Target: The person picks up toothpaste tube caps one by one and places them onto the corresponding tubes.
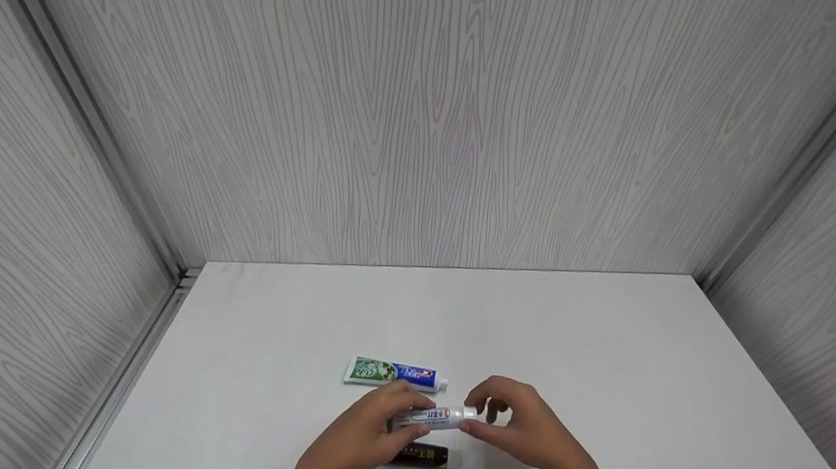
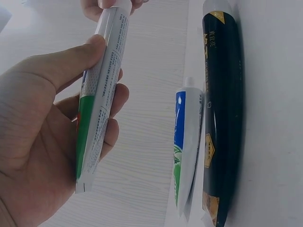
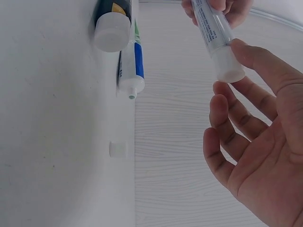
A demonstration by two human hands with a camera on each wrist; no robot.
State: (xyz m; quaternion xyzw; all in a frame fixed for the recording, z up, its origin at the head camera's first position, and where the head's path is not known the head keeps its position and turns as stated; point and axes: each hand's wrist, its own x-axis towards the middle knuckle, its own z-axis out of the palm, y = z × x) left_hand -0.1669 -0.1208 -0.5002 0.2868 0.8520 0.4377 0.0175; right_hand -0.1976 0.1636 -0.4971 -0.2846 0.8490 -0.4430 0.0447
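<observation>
My left hand (image 1: 367, 430) grips a white toothpaste tube (image 1: 435, 415) with a green tail end, thumb on one side and fingers on the other. At its other end is a whitish cap (image 3: 228, 66), pinched between the thumb and forefinger of my right hand (image 1: 526, 427); the other fingers of that hand are loosely bent. Behind the held tube lies a smaller green-and-blue toothpaste tube (image 1: 375, 370), its narrow nozzle (image 3: 132, 93) uncapped. A black toothpaste tube (image 1: 423, 454) with a pale cap (image 3: 112, 33) lies nearer, partly hidden by my left hand in the head view.
On the white table (image 1: 273, 313) a small loose white cap (image 3: 118, 149) shows in the right wrist view, beyond the uncapped nozzle. Grey wood-grain panels (image 1: 425, 132) stand at the back and at both sides of the table.
</observation>
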